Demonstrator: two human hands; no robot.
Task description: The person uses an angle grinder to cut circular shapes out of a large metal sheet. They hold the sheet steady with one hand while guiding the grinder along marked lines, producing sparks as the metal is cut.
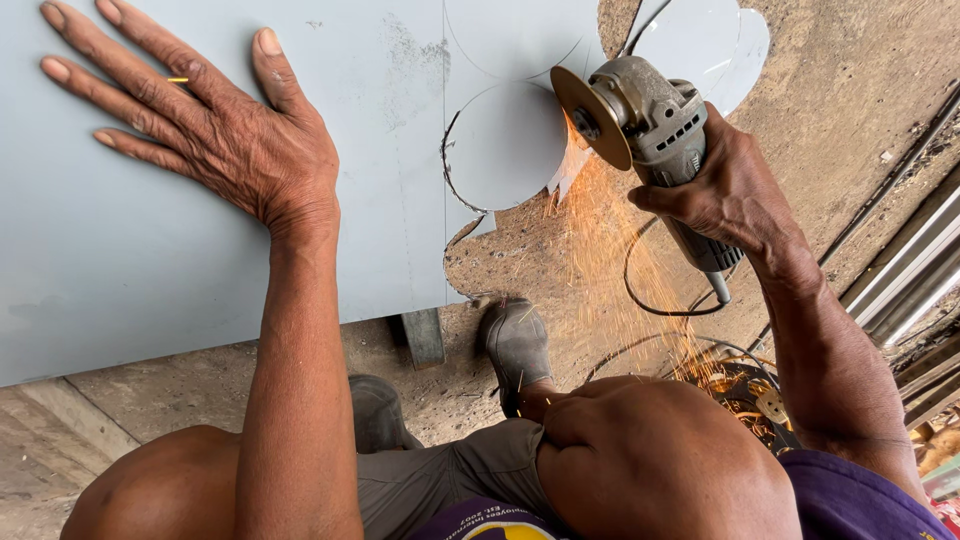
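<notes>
On the bare concrete floor [850,60] lies a large flat pale grey metal sheet [120,240], raised slightly on a small grey block [424,336] under its near edge. The left hand [215,125] rests palm down on the sheet, fingers spread wide and flat, gripping nothing. The right hand [735,190] is wrapped tightly around the body of a grey handheld angle grinder [655,125], its fingers closed about the housing. The grinder's round brownish cutting disc [590,117] stands on edge at the right margin of a circular grey disc of sheet metal [505,145], which is cut most of the way round and remains within the sheet. Orange sparks [610,250] stream from the contact point down toward the person's legs. A black power cable [650,290] runs from the grinder's tail and loops over the floor. Beyond the grinder, a second rounded grey sheet piece [705,40] lies on the floor. A grey shoe [517,345] sits just below the sheet's cut edge, with the person's bare knees in the foreground. Metal bars [915,270] lie along the right edge of the view.
</notes>
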